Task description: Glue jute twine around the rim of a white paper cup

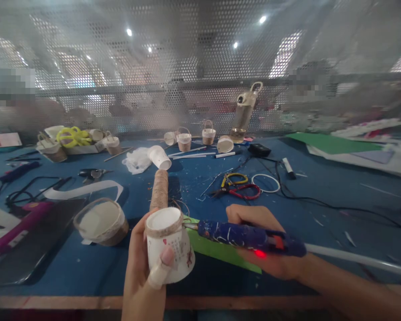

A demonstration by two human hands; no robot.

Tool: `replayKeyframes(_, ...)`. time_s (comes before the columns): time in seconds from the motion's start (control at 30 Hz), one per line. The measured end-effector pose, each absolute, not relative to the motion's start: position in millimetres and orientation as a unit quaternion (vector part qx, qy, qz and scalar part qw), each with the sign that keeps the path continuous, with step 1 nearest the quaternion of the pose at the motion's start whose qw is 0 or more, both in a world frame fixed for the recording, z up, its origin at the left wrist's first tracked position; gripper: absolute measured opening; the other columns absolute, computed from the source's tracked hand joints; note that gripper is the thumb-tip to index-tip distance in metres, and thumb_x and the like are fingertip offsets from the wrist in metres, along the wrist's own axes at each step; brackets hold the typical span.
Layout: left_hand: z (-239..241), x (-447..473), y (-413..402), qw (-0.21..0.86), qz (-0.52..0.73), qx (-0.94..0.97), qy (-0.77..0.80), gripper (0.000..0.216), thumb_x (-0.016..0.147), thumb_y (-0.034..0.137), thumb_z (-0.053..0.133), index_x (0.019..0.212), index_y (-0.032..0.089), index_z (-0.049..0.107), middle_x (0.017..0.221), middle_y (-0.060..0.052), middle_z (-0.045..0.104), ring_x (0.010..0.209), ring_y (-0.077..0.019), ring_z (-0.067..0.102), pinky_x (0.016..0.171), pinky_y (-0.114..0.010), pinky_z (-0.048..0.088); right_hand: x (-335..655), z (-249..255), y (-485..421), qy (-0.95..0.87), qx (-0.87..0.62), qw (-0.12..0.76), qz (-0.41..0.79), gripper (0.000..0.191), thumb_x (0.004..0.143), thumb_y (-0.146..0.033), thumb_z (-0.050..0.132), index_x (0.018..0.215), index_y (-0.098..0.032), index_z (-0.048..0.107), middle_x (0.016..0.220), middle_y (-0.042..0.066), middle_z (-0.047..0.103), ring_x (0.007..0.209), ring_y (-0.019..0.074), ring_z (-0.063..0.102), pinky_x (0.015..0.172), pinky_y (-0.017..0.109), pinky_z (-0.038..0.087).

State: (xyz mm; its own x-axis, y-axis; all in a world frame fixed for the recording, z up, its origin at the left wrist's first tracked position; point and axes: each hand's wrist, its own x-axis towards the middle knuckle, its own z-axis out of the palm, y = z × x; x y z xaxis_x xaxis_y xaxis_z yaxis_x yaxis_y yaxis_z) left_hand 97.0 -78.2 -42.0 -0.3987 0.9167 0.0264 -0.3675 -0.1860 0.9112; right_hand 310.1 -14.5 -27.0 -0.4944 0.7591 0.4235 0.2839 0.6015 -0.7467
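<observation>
My left hand (143, 267) is wrapped round a white paper cup (173, 263), turned with its narrow base up. Twine is wound about the cup near that base, and small printed figures mark its side. My right hand (267, 263) grips a blue hot glue gun (240, 234) whose metal nozzle touches or nearly touches the twine band. A red light glows on the gun, and a clear glue stick (357, 258) trails out of its back. Just behind the cup lies a roll of twine (160, 187). Under the gun is a green strip (217, 252).
A twine-trimmed cup (103, 223) stands left of my hands. Pliers with red handles (245, 191), yellow-handled cutters (234, 179) and a white ring (265, 183) lie ahead. Small basket cups (184, 141), a bottle (243, 113) and black cables (307, 203) are farther back. A magenta tool (20, 225) lies left.
</observation>
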Motion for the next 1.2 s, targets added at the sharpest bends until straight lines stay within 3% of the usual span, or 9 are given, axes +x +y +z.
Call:
replayKeyframes(0.13,-44,97,-77,0.434,0.700,0.322,0.466,0.062,0.074,0.048,0.090,0.129,0.030,0.067,0.120,-0.006,0.075,0.112,-0.0308,0.072,0.083,-0.032,0.059,307,-22,-17,-0.813,-0.303,0.392,0.305,0.027,0.075,-0.023,0.062,0.072,-0.025,0.035,0.062,-0.009,0.040,0.053,0.0107,0.032,0.049,0.027,0.024)
replayKeyframes(0.3,-38,98,-81,0.458,0.710,0.301,0.443,0.054,0.076,0.045,0.089,0.125,0.031,0.071,0.119,-0.004,0.076,0.101,-0.0233,0.072,0.078,-0.026,0.061,308,-26,-17,-0.799,-0.326,0.395,0.316,0.032,0.073,-0.016,0.066,0.070,-0.025,0.036,0.060,-0.009,0.039,0.053,0.0106,0.030,0.048,0.027,0.022)
replayKeyframes(0.6,-37,98,-80,0.461,0.701,0.294,0.458,0.057,0.075,0.044,0.089,0.127,0.030,0.070,0.122,-0.006,0.075,0.099,-0.0240,0.071,0.076,-0.026,0.061,309,-25,-18,-0.804,-0.324,0.384,0.319,0.032,0.073,-0.016,0.066,0.070,-0.025,0.035,0.062,-0.008,0.040,0.055,0.0111,0.030,0.052,0.029,0.021)
replayKeyframes(0.73,-38,91,-78,0.517,0.703,0.277,0.403,0.055,0.073,0.044,0.091,0.122,0.027,0.074,0.104,-0.006,0.079,0.085,-0.0216,0.073,0.071,-0.027,0.062,310,-21,-15,-0.801,-0.352,0.361,0.323,0.030,0.071,-0.013,0.064,0.070,-0.025,0.037,0.061,-0.008,0.041,0.055,0.0113,0.032,0.051,0.028,0.023)
replayKeyframes(0.83,-40,87,-77,0.546,0.700,0.258,0.381,0.053,0.072,0.044,0.092,0.120,0.027,0.077,0.103,-0.006,0.081,0.083,-0.0222,0.075,0.073,-0.029,0.063,308,-19,-14,-0.792,-0.356,0.376,0.324,0.031,0.073,-0.015,0.065,0.068,-0.025,0.036,0.061,-0.008,0.040,0.055,0.0113,0.032,0.051,0.027,0.024)
replayKeyframes(0.93,-45,83,-75,0.566,0.685,0.256,0.380,0.052,0.074,0.044,0.091,0.121,0.027,0.078,0.102,-0.005,0.083,0.086,-0.0240,0.076,0.075,-0.030,0.063,306,-20,-15,-0.765,-0.353,0.425,0.330,0.028,0.085,-0.025,0.065,0.070,-0.024,0.042,0.063,-0.006,0.046,0.056,0.0121,0.039,0.052,0.028,0.030)
replayKeyframes(1.03,-52,80,-73,0.579,0.666,0.268,0.386,0.059,0.072,0.047,0.091,0.125,0.025,0.076,0.105,-0.008,0.083,0.094,-0.0332,0.078,0.083,-0.041,0.064,302,-25,-14,-0.713,-0.360,0.468,0.377,0.024,0.095,-0.033,0.067,0.078,-0.025,0.052,0.067,-0.005,0.055,0.057,0.0131,0.050,0.056,0.028,0.041)
replayKeyframes(1.13,-56,80,-71,0.586,0.657,0.276,0.386,0.065,0.070,0.052,0.091,0.127,0.024,0.075,0.106,-0.012,0.082,0.107,-0.0420,0.076,0.089,-0.049,0.063,294,-27,-10,-0.675,-0.345,0.473,0.448,0.019,0.092,-0.036,0.075,0.092,-0.025,0.060,0.080,-0.001,0.071,0.071,0.0179,0.068,0.066,0.031,0.054)
replayKeyframes(1.2,-55,80,-70,0.588,0.658,0.279,0.380,0.064,0.071,0.054,0.090,0.126,0.024,0.075,0.105,-0.013,0.082,0.110,-0.0435,0.075,0.090,-0.050,0.063,285,-24,-7,-0.655,-0.333,0.456,0.503,0.030,0.085,-0.033,0.083,0.106,-0.026,0.062,0.098,0.003,0.078,0.093,0.0235,0.076,0.081,0.037,0.060)
